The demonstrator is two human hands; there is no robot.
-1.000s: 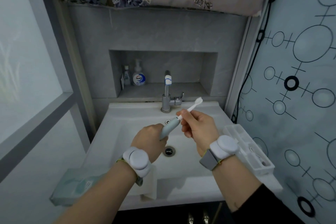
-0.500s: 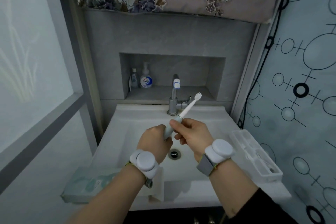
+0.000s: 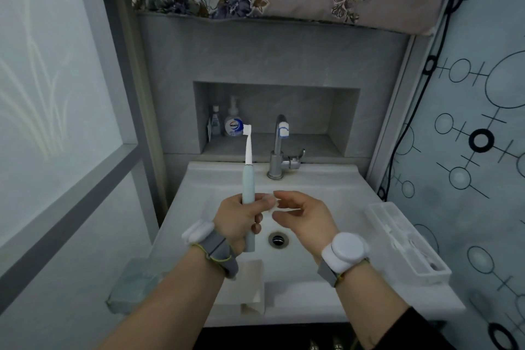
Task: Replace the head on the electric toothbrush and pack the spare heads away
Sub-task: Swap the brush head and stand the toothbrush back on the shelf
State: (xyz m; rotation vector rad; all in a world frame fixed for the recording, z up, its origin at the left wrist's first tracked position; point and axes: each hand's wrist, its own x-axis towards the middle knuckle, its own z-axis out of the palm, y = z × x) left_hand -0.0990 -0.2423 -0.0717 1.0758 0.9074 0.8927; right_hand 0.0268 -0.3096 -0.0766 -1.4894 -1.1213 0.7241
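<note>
1. Far left on the near corner of the sink surround I see a pale green box lying flat, half off the edge.
2. Just right of it, a folded white card hangs over the near rim of the basin.
3. My left hand is wrapped around the lower body of the electric toothbrush; the grip is closed tight on the pale blue handle, thumb across the front.
4. The toothbrush stands upright over the left part of the basin, its white brush head seated on top with the bristles facing left, level with the wall niche behind it.
5. In that niche at the far side sit a small bottle and a pump soap bottle, side by side.
6. The tap rises at the far rim, right of the brush, and the drain lies below between my hands.
7. My right hand floats just beside the left one, fingers loosely curled and spread apart, nothing between them, not touching the handle.
8. Far right, a clear plastic case lies open on the worktop edge; its contents are too faint to make out.
</note>
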